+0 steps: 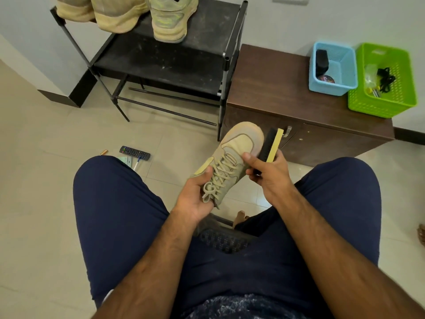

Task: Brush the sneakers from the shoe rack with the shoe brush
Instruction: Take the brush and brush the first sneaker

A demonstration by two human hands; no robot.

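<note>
The left hand grips the tan sneaker near its laces, toe toward 1 o'clock; the right hand clamps the shoe brush against its side. A hard stroke could twist it loose.

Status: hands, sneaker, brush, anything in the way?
Left hand grips sneaker at the laces. Right hand grips brush, bristles against toe side. Nothing between them. Other shoes on rack.
</note>
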